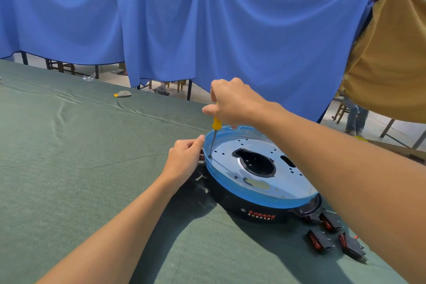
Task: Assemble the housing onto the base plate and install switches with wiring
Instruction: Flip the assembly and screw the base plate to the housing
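My right hand (232, 101) fingers clench the screwdriver (216, 123); my left hand (184, 159) pinches the housing (249, 203) rim (base plate (228, 163) looks stiff and slick, so I steady it at the edge).

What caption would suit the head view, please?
A yellow screwdriver in the right hand meets the plate; the left hand grips the housing edge.

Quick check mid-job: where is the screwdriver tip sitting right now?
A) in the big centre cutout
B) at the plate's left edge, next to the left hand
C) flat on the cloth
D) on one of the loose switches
B: the right hand holds the screwdriver upright with its tip down at the left edge of the metal plate, beside the left hand gripping the rim of the housing.
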`<state>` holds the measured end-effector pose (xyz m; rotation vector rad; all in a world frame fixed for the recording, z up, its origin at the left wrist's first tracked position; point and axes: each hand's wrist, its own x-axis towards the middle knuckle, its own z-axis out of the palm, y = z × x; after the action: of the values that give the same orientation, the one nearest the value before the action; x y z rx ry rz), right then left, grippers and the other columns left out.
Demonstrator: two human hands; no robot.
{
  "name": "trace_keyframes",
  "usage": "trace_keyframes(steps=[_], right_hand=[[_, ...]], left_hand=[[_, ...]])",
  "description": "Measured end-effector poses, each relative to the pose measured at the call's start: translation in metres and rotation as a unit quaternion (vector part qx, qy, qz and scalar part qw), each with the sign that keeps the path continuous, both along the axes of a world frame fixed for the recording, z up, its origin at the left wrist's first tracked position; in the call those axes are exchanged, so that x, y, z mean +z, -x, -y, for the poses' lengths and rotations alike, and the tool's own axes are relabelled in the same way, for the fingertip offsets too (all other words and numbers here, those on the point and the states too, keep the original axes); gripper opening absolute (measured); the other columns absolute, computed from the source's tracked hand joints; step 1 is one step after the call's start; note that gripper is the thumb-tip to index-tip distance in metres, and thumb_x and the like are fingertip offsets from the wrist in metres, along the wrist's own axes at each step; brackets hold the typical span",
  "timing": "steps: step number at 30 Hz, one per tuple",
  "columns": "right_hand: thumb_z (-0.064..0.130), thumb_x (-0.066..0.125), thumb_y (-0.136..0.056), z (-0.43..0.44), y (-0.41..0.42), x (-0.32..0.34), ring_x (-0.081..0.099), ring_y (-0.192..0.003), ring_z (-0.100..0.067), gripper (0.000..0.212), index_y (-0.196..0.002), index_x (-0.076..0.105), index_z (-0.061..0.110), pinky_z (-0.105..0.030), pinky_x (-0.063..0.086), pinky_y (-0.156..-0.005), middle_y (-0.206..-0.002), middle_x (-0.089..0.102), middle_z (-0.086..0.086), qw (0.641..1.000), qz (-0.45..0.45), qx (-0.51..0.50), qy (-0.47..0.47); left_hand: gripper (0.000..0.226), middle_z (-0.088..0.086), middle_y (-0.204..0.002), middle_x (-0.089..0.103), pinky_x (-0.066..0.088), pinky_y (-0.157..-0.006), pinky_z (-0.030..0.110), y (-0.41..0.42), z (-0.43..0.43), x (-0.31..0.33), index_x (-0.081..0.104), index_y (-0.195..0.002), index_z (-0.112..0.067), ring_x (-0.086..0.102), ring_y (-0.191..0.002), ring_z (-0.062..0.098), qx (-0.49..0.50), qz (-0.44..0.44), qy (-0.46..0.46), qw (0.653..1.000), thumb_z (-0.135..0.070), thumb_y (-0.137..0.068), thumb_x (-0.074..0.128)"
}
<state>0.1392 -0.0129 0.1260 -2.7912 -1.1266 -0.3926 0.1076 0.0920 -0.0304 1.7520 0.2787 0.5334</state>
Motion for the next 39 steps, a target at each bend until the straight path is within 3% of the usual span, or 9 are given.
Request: trace_keyframes(steps=[6, 10, 15, 19, 24, 26, 29, 34, 39], right_hand=[[0.026, 0.06, -0.088, -0.001, 0.002, 0.015, 0.059, -0.063, -0.013, 0.032, -0.115, 0.046, 0.016, -0.019, 0.043, -0.04, -0.09, 0.06, -0.003, 0.991, -0.105, 0.024, 0.075], [0.041, 0.057, -0.091, -0.001, -0.001, 0.002, 0.046, -0.074, -0.021, 0.027, -0.1, 0.046, 0.018, -0.035, 0.038, -0.063, -0.084, 0.041, 0.001, 0.999, 0.023, 0.002, 0.048], [0.027, 0.058, -0.084, 0.0, -0.007, 0.009, 0.061, -0.077, -0.021, 0.031, -0.112, 0.056, 0.015, -0.027, 0.05, -0.056, -0.102, 0.063, -0.007, 0.994, -0.072, -0.001, 0.084], [0.039, 0.057, -0.088, 0.001, -0.009, 0.002, 0.057, -0.075, -0.02, 0.024, -0.097, 0.056, 0.017, -0.031, 0.044, -0.059, -0.092, 0.058, -0.003, 0.999, 0.002, -0.021, 0.047], [0.025, 0.062, -0.087, 0.003, -0.003, 0.015, 0.062, -0.07, -0.016, 0.035, -0.118, 0.05, 0.016, -0.021, 0.049, -0.044, -0.099, 0.06, -0.004, 0.991, -0.11, 0.024, 0.074], [0.033, 0.061, -0.088, 0.001, -0.001, 0.011, 0.06, -0.086, -0.023, 0.031, -0.113, 0.051, 0.018, -0.03, 0.049, -0.058, -0.096, 0.053, -0.003, 0.997, -0.039, 0.035, 0.058], [0.051, 0.05, -0.094, -0.001, 0.0, -0.002, 0.049, -0.082, -0.027, 0.034, -0.103, 0.052, 0.018, -0.036, 0.037, -0.067, -0.078, 0.039, 0.002, 0.994, 0.083, 0.017, 0.069], [0.034, 0.055, -0.087, 0.002, -0.003, 0.013, 0.061, -0.069, -0.015, 0.034, -0.116, 0.043, 0.021, -0.022, 0.046, -0.047, -0.093, 0.055, 0.001, 0.993, -0.093, 0.013, 0.078], [0.05, 0.053, -0.091, 0.0, -0.006, 0.001, 0.055, -0.082, -0.023, 0.037, -0.112, 0.048, 0.019, -0.034, 0.041, -0.062, -0.092, 0.047, 0.0, 0.997, 0.018, 0.011, 0.069]], left_hand=[[0.045, -0.006, -0.083, 0.076, 0.055, -0.088, 0.046, 0.0, 0.001, 0.001, 0.076, -0.08, -0.019, 0.072, -0.078, 0.011, 0.004, 0.001, 0.005, 1.0, -0.042, -0.1, 0.043], [0.052, -0.001, -0.082, 0.076, 0.055, -0.087, 0.049, 0.0, -0.001, 0.0, 0.072, -0.093, -0.001, 0.072, -0.079, 0.012, 0.001, 0.002, 0.0, 1.0, -0.043, -0.1, 0.041], [0.047, -0.007, -0.078, 0.075, 0.054, -0.088, 0.048, -0.001, 0.0, -0.001, 0.076, -0.077, -0.019, 0.072, -0.074, 0.011, 0.0, 0.006, 0.002, 1.0, -0.043, -0.099, 0.043], [0.048, -0.007, -0.078, 0.075, 0.055, -0.087, 0.048, -0.001, -0.001, -0.001, 0.076, -0.078, -0.016, 0.072, -0.076, 0.011, 0.0, 0.003, 0.002, 1.0, -0.044, -0.098, 0.042], [0.049, -0.004, -0.079, 0.075, 0.055, -0.087, 0.049, 0.0, 0.0, 0.001, 0.075, -0.081, -0.011, 0.072, -0.075, 0.012, 0.006, 0.004, -0.004, 1.0, -0.043, -0.099, 0.043], [0.05, -0.004, -0.079, 0.075, 0.055, -0.087, 0.049, 0.0, 0.0, 0.0, 0.074, -0.082, -0.008, 0.072, -0.075, 0.012, 0.006, 0.005, -0.007, 1.0, -0.042, -0.099, 0.042], [0.052, -0.004, -0.078, 0.075, 0.054, -0.087, 0.048, 0.0, -0.001, 0.0, 0.073, -0.084, -0.005, 0.071, -0.074, 0.009, 0.007, 0.004, -0.014, 1.0, -0.043, -0.099, 0.042], [0.048, -0.008, -0.08, 0.075, 0.055, -0.088, 0.047, 0.0, 0.001, 0.001, 0.076, -0.082, -0.014, 0.071, -0.076, 0.01, 0.007, -0.001, -0.01, 1.0, -0.043, -0.1, 0.042], [0.05, -0.007, -0.079, 0.075, 0.055, -0.086, 0.046, 0.0, -0.001, 0.0, 0.075, -0.081, -0.011, 0.071, -0.074, 0.01, 0.007, 0.0, -0.014, 1.0, -0.043, -0.1, 0.042]])
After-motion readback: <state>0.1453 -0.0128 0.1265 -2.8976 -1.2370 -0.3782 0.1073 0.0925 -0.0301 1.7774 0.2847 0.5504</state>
